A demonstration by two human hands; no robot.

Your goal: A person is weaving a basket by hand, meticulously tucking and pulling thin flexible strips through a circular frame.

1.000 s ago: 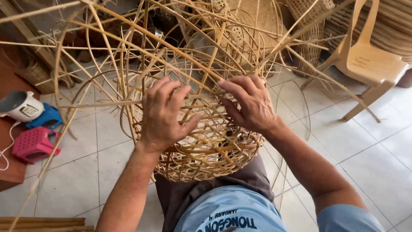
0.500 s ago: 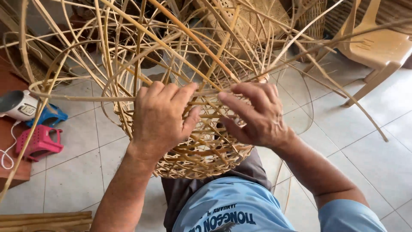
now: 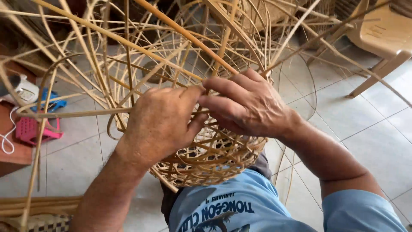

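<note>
A half-woven rattan basket [image 3: 214, 163] rests on my lap, its woven base towards me and many loose cane stakes [image 3: 128, 56] fanning up and outwards. My left hand [image 3: 161, 122] presses against the basket's left side with fingers curled round a cane strand. My right hand [image 3: 246, 105] lies over the top of the weave, fingertips pinching a strand where the two hands meet. The fingertips are partly hidden among the canes.
A beige plastic chair [image 3: 382, 34] stands at the upper right on the tiled floor [image 3: 365, 137]. At the left lie a pink plastic object [image 3: 32, 131], a blue object [image 3: 53, 103] and a white device [image 3: 23, 90] with a cord. Cane bundles [image 3: 34, 206] sit at the lower left.
My hands have come together at the middle of the basket, fingertips now touching. The view has closed in and the basket has shifted with its stakes swinging.
</note>
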